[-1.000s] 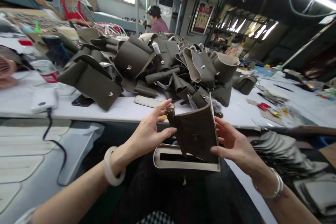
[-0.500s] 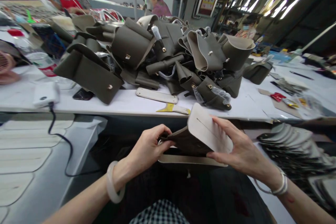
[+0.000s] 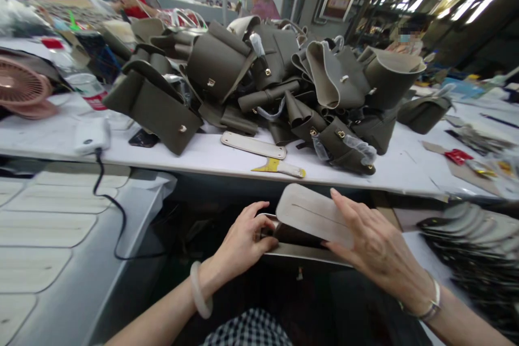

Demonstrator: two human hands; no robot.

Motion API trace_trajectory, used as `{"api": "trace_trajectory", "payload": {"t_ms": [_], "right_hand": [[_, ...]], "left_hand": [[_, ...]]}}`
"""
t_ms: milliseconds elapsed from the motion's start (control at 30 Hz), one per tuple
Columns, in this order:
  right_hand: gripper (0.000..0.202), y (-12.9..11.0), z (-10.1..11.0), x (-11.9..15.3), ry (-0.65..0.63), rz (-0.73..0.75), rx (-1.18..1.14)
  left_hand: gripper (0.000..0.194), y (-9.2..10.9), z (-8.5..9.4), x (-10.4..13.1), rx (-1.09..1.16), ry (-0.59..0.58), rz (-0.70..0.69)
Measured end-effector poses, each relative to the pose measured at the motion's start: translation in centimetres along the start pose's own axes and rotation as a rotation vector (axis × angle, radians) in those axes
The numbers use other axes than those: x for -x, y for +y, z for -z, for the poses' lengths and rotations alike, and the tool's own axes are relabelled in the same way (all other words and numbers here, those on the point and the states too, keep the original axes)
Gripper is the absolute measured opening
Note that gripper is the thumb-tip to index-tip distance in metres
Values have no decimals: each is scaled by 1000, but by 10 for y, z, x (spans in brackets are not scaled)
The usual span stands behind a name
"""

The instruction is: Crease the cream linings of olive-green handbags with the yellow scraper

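In my right hand (image 3: 375,240) is a pale, round-cornered panel (image 3: 308,213) with a thin dark line along its middle. My thumb and fingers grip its right end, and it tilts over the opening of a dark olive handbag (image 3: 308,253) at my lap. My left hand (image 3: 245,235) pinches the left side of the bag's opening between thumb and bent fingers. The bag's pale inner rim and a small wrapped clasp show; its lower part is lost in shadow. Fingers hide the panel's right end.
A heap of olive bags (image 3: 227,59) covers the table (image 3: 194,159). Near its edge lie a pale strip (image 3: 253,145) and a yellow-marked cutting tool (image 3: 279,167). A pink fan (image 3: 20,86) and a white corded device (image 3: 91,135) stand left. Stacked panels (image 3: 470,243) lie right.
The panel has swung lower and flatter over the bag opening, its pale face turned more toward me. My left hand has shifted down to the bag's rim. The view has turned slightly left.
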State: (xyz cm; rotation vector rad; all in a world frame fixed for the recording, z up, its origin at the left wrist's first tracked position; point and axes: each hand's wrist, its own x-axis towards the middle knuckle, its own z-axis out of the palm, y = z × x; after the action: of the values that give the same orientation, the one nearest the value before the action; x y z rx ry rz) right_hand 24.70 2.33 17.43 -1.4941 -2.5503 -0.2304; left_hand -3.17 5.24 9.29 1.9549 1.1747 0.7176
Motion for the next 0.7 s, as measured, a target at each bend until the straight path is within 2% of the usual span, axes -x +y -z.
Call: {"api": "trace_trajectory", "payload": {"t_ms": [100,267,333,400,467,500,600,700], "right_hand": [[78,3,0,2,6,43,35],[64,-4,-6,0,-79,152,48],[65,-6,-9,-3,-114,166,34],[70,-7,-10,-5,-131,159,-5],[75,-7,-10,-6,-169,151,-89],[78,-8,-10,-7,-202,147,-143],[83,-9,-9,-15,-341,137,-307],[80,-4,-9,-26,-486,145,-432]], "left_hand": [[13,0,0,4,25,10,39],[23,-2,-1,2,29,41,53],[24,-3,1,2,107,74,64],[18,-7,3,4,280,131,92],[12,-15,2,8,513,182,187],[17,-20,0,11,627,196,267],[39,-37,-16,18,870,194,535],[58,-47,-39,21,1026,127,673]]}}
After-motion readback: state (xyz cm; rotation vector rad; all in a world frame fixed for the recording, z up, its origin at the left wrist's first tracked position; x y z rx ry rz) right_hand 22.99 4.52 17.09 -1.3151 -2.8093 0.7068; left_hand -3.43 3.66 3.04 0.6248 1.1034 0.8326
